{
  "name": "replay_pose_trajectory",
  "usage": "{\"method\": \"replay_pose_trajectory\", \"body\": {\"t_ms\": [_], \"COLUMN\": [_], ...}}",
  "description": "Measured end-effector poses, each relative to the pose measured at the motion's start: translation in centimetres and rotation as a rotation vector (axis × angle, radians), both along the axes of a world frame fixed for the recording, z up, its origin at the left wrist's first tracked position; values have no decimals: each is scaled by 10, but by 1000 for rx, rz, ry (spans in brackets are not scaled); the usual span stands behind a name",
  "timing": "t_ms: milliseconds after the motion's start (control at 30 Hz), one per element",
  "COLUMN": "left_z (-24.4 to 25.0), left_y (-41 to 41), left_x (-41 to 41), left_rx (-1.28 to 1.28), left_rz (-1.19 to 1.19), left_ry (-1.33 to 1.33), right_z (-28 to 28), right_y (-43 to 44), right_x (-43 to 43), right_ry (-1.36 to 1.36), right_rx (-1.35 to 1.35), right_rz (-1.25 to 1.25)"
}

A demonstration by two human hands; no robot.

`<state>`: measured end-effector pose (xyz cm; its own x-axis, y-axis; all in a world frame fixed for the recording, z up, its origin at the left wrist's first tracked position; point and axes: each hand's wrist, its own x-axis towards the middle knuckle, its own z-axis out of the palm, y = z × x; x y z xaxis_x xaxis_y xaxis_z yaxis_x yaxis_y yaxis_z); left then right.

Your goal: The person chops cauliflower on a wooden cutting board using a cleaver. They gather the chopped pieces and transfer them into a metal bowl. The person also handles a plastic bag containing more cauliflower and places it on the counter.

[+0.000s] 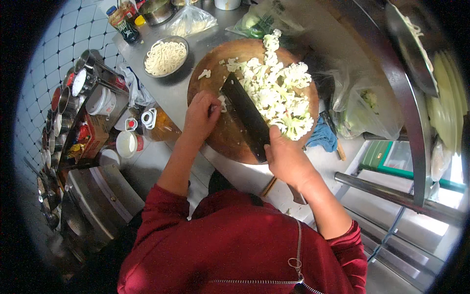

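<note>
Gripped in my right hand [288, 156] is a wide dark-bladed cleaver [245, 114], its handle end showing below my wrist. The blade lies slanted across a round wooden chopping block [220, 143]. Cut cauliflower florets [279, 88] are heaped along the blade's right side, reaching the block's far edge. My left hand [202, 112] rests at the block's left side with its fingers curled. A small cauliflower bit [222, 103] lies by its fingertips; whether they pinch it is unclear. Another loose piece [204, 74] sits farther back on the wood.
Left of the block stands a bowl of noodles [166, 58] on the steel counter [172, 90]. Plastic bags of vegetables [257, 22] lie behind it. To the right are a blue cloth [323, 136] and a clear bag [371, 114]. A metal shelf post [411, 103] rises at right.
</note>
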<state>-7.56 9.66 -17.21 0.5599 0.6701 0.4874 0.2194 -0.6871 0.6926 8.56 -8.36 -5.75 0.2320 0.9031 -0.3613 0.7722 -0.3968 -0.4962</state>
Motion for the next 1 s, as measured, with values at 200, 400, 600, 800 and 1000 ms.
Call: {"method": "replay_pose_trajectory", "body": {"t_ms": [200,400,600,800,1000], "left_z": [22,50,65,24,45], "left_y": [-2,5,32,40,61], "left_x": [-15,38,143,195,159], "left_rx": [-297,-65,64,142,-242], "left_rz": [-99,-195,-456,-512,-460], "left_ry": [20,-28,181,355,80], "right_z": [-8,3,4,-1,-13], "right_y": [-50,-119,-151,-146,-145], "right_x": [18,17,13,11,17], "right_ry": [338,329,205,179,155], "right_rx": [205,64,56,97,91], "right_rz": [-148,-412,-262,-92,-65]}}
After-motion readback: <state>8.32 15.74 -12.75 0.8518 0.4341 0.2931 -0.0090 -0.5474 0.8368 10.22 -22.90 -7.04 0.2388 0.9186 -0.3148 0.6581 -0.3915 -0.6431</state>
